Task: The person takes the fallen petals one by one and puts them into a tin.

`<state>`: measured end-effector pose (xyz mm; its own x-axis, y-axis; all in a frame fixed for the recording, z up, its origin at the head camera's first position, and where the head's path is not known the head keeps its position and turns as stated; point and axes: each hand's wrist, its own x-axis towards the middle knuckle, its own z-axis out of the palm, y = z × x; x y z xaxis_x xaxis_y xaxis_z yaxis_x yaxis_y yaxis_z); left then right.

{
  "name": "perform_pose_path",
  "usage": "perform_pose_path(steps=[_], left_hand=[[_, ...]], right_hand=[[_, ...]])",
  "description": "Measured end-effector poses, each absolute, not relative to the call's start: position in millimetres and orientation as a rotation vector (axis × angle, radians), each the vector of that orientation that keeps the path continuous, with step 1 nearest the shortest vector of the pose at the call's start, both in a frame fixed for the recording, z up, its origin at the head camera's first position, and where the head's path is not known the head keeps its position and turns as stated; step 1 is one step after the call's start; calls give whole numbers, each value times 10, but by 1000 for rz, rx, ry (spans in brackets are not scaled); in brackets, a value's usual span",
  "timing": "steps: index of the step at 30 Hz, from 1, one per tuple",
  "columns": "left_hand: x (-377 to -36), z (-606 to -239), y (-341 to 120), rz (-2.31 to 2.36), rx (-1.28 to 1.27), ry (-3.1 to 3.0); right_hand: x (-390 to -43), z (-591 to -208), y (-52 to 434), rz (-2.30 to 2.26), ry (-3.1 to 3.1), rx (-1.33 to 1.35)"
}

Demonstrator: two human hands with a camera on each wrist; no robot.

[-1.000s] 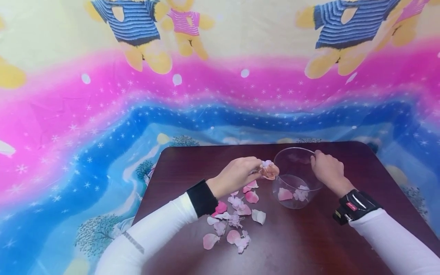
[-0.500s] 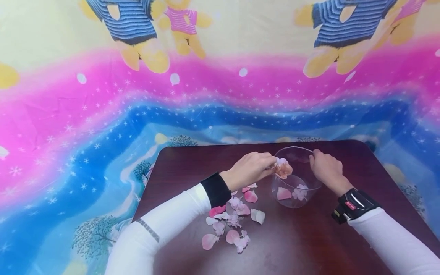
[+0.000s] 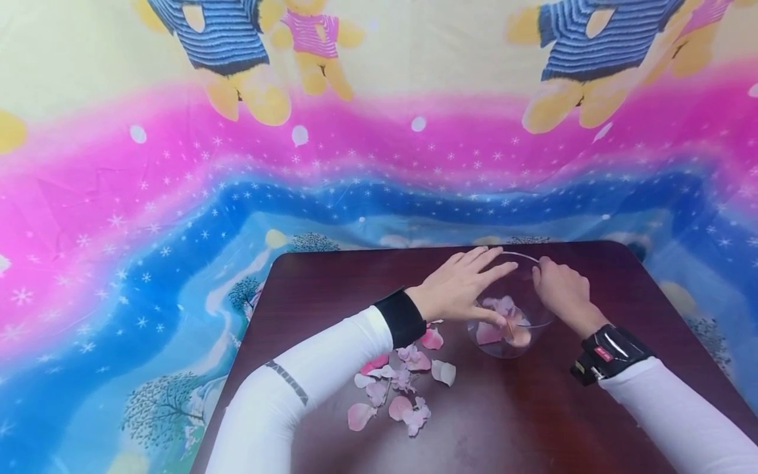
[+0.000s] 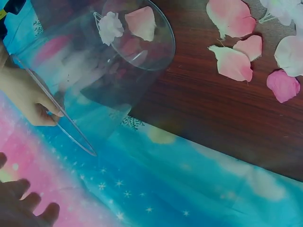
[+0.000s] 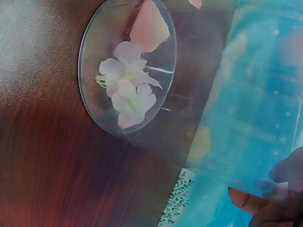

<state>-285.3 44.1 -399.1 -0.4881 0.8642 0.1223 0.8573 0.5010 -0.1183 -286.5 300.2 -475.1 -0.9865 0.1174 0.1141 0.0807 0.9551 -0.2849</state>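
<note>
A clear glass bowl stands on the dark wooden table, right of centre. My left hand hovers over its mouth with fingers spread and straight, holding nothing. Pink and white petals lie inside the bowl, also seen in the right wrist view as petals on the bowl's base. My right hand pinches the bowl's far right rim; in the left wrist view its fingers grip the thin rim. Loose petals lie scattered on the table left of the bowl.
A bright cloth with bears, pink and blue bands hangs behind and around the table. The table's rounded far corners sit close behind the bowl. Loose petals show beside the bowl in the left wrist view.
My left hand carried a pinch of petals rightward over the bowl, then opened; those petals now lie in the bowl. The right hand stayed on the rim.
</note>
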Motion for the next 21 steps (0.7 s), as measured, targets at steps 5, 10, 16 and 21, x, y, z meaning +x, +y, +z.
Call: perform_pose_path(steps=[5,10,16,21], left_hand=[[-2816,-3986,472,94,-1479,-2664],[-2799,-3970,477,88,-1488,-2675],[-2776,-3967,465,95,-1481,-2694],[-2762,-3979,451,108,-1491,-2700]], right_hand=[[-2865,-4743,2992,418,-2976,-146],[-2856,-4739,2984,420,-2988,-147],[-2846,-4741,2990,412,-3001,-157],[-2851,-4755,2999,407,-3000,-155]])
